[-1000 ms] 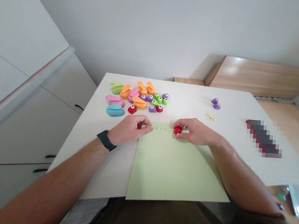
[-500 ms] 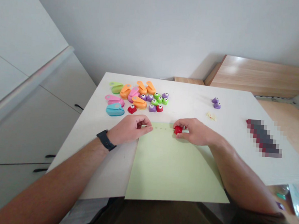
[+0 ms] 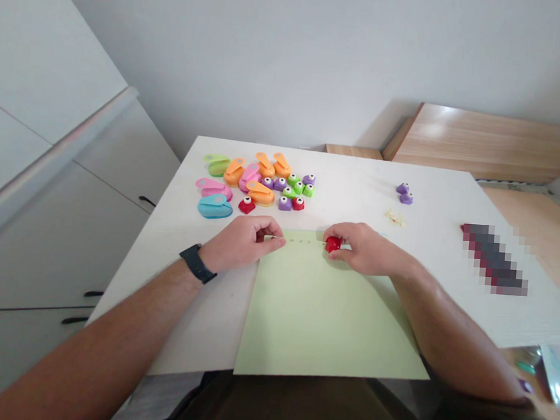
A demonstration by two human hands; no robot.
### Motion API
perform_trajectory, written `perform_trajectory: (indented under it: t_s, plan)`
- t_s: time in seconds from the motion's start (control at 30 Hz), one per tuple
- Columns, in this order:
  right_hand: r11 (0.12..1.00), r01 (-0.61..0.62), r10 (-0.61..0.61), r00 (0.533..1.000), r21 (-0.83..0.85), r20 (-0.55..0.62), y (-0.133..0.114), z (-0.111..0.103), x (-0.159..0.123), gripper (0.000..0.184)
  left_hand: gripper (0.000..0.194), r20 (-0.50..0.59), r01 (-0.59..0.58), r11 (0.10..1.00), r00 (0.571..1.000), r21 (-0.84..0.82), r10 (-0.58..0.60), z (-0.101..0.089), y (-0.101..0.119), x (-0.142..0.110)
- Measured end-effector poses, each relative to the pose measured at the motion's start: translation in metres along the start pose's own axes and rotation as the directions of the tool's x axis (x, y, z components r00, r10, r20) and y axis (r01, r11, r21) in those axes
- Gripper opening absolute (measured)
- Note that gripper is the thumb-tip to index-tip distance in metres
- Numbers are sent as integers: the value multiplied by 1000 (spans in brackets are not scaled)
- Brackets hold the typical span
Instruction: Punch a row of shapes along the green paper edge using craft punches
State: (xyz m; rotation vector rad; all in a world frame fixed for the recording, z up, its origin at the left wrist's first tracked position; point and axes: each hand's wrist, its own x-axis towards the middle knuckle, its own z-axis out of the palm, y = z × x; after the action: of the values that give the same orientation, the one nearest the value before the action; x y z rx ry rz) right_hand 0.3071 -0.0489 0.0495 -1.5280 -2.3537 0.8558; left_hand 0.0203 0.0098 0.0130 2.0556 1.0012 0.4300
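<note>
A sheet of pale green paper (image 3: 320,321) lies on the white table, its near edge at the table's front. Along its far edge runs a row of several small punched marks. My left hand (image 3: 253,239) pinches the far left corner between thumb and fingers. My right hand (image 3: 361,246) is closed on a small red craft punch (image 3: 332,244) set at the paper's far edge, right of the marks. Thumb and fingers grip the punch from near and far sides. Fingers partly hide the punch and the paper's far right corner.
Larger lever punches (image 3: 215,207) in blue, pink, orange and green stand at the back left, beside several small punches (image 3: 285,203). Two purple punches (image 3: 405,198) and paper scraps (image 3: 395,218) lie at the right. Farther right is a pixelated dark object (image 3: 494,260).
Almost nothing differs. Both hands keep their hold, and my right hand's fingers have shifted very slightly on the red punch.
</note>
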Motion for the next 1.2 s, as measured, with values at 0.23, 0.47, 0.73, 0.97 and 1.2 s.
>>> perform_trajectory:
  t_s: [0.23, 0.47, 0.73, 0.97, 1.2]
  plan:
    - [1000, 9, -9, 1000, -8, 0, 0, 0, 0, 14, 30, 13, 20, 1000, 1000, -5, -20, -1, 2, 0]
    - [999, 11, -11, 1000, -31, 8, 1, 2, 1, 16, 31, 17, 20, 1000, 1000, -3, -20, -1, 2, -1]
    - [998, 12, -13, 1000, -58, -14, 1, 4, 2, 17, 31, 17, 26, 1000, 1000, -13, -25, 0, 1, -1]
    - [999, 21, -21, 1000, -40, -3, 2, 2, 0, 19, 30, 15, 17, 1000, 1000, -17, -16, 0, 1, 0]
    - [998, 66, -66, 998, -23, 5, 3, 1, -2, 23, 30, 25, 36, 999, 999, 8, -36, 0, 2, -1]
